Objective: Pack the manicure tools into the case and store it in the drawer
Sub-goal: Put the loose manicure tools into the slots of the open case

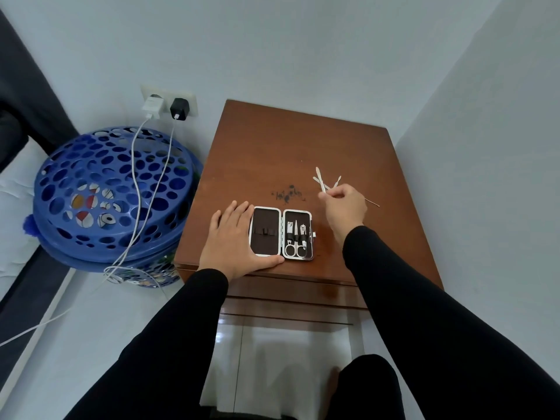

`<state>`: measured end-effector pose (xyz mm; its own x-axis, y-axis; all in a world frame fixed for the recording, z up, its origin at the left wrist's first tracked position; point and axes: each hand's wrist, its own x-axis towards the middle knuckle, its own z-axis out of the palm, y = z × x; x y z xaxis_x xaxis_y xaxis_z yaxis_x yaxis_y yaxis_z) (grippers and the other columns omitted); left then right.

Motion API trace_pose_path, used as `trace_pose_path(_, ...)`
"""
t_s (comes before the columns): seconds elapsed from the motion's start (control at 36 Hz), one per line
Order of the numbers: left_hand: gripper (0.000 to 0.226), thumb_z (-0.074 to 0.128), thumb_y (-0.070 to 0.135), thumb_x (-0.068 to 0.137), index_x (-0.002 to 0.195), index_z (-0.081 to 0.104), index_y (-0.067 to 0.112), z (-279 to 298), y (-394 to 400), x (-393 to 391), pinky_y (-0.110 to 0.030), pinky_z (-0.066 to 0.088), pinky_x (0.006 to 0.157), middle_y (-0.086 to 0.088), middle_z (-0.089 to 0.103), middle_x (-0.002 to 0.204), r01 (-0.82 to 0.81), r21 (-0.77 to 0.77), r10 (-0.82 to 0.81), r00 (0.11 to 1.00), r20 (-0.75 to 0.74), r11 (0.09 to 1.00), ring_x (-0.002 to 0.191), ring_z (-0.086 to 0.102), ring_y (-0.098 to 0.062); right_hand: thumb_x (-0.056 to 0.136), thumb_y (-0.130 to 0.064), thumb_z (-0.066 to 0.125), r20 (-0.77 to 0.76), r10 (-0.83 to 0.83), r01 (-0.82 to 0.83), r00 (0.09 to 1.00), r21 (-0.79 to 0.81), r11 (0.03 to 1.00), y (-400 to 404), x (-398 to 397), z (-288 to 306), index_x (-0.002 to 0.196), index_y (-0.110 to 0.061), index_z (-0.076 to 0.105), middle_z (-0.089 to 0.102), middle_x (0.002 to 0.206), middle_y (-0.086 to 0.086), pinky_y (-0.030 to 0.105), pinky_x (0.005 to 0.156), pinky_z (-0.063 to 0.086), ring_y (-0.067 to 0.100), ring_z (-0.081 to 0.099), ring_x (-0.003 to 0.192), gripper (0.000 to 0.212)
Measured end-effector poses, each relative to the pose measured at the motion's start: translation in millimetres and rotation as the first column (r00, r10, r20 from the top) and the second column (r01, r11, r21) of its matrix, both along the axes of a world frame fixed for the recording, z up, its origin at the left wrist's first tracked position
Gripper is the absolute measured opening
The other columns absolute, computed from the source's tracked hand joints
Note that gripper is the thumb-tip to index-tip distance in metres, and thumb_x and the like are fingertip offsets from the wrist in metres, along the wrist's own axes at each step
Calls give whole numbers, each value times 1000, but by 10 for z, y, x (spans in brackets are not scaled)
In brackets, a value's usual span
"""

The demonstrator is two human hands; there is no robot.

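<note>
An open manicure case (266, 232) with a white rim and dark lining lies near the front edge of a brown wooden nightstand (272, 147). Its right half holds small scissors (291, 247) and two clippers under elastic loops; its left half is bare. My left hand (235, 242) lies flat against the case's left side, thumb along its front edge. Just right of the case, my right hand (345, 207) is raised, pinching several thin metal tools (321, 180) that fan upward. A thin metal pick (372, 202) sticks out to the right of that hand.
A blue perforated laundry basket (106, 195) stands left of the nightstand, with two charger cables (136, 183) draped over it from a wall socket (168, 106). Drawer fronts (291, 295) show below the tabletop. White walls close in behind and on the right.
</note>
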<state>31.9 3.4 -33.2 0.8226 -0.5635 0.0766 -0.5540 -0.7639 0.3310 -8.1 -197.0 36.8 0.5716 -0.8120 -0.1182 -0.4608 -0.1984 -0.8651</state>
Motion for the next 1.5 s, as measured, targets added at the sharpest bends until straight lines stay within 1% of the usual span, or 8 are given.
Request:
trace_pose_path(0.08, 127, 37, 94, 52, 150, 20, 15, 0, 1, -1, -42, 2, 120, 2, 20, 159, -1, -8, 1, 1000, -1, 1000, 148, 6, -16, 81, -10, 70, 86, 58, -67, 995, 106, 992, 133, 143, 52, 74, -23, 54, 59, 81, -3, 31, 78, 55, 17, 61, 79, 22)
trace_pose_path(0.17, 127, 36, 94, 52, 150, 21, 14, -9, 0, 5, -43, 2, 120, 1, 20, 159, -2, -5, 2, 1000, 6, 1000, 148, 6, -17, 82, -6, 69, 112, 138, -155, 984, 171, 973, 257, 217, 97, 100, -21, 54, 62, 83, -2, 34, 90, 52, 16, 64, 87, 28)
trace_pose_path(0.25, 127, 35, 95, 52, 150, 19, 15, -13, 1, 15, -43, 2, 120, 1, 19, 159, 0, 6, 0, 1000, 4, 1000, 148, 5, -17, 83, -5, 68, 99, 249, -261, 963, 126, 957, 348, 256, 80, 136, -27, 42, 66, 87, 4, 16, 79, 45, 0, 57, 76, 62)
trace_pose_path(0.31, 127, 36, 95, 52, 150, 19, 14, -12, -2, 15, -43, 2, 120, 1, 20, 158, 1, 4, -1, 1000, 3, 1000, 148, 5, -18, 82, -4, 68, 90, 314, -322, 945, 98, 942, 376, 287, 15, 143, -35, 36, 66, 81, 5, 19, 83, 47, 4, 61, 75, 76)
trace_pose_path(0.53, 127, 36, 94, 54, 151, 17, 14, -8, -1, 14, -45, 1, 120, 0, 17, 159, 8, 16, -8, 1000, -6, 1000, 148, 2, -18, 84, -11, 68, -10, 407, -406, 913, 53, 912, 491, 336, -92, 133, -33, 50, 66, 77, -2, 27, 84, 47, 12, 64, 81, 57)
trace_pose_path(0.69, 127, 33, 95, 54, 151, 18, 14, -21, -7, 27, -45, 2, 120, 1, 19, 159, 10, 14, -9, 1000, -5, 1000, 148, 3, -18, 81, -7, 72, -24, 450, -448, 893, 56, 892, 514, 350, -81, 144, -40, 29, 63, 75, 4, 25, 78, 52, 13, 64, 75, 83)
trace_pose_path(1.11, 127, 35, 95, 54, 151, 18, 14, -19, -12, 29, -46, 3, 120, 0, 19, 159, 11, 24, -11, 1000, 0, 1000, 148, 4, -18, 80, -5, 72, -48, 477, -473, 878, 71, 878, 495, 363, -43, 130, -30, 42, 63, 65, 1, 43, 89, 55, 15, 66, 71, 64)
trace_pose_path(1.5, 126, 33, 94, 54, 150, 18, 13, -25, -5, 22, -45, 3, 119, 1, 19, 159, 13, 20, -13, 1000, 3, 1000, 148, 3, -18, 83, -5, 69, -173, 541, -550, 823, -7, 835, 543, 363, -92, 119, -28, 49, 71, 81, 9, 30, 76, 55, 20, 71, 81, 48)
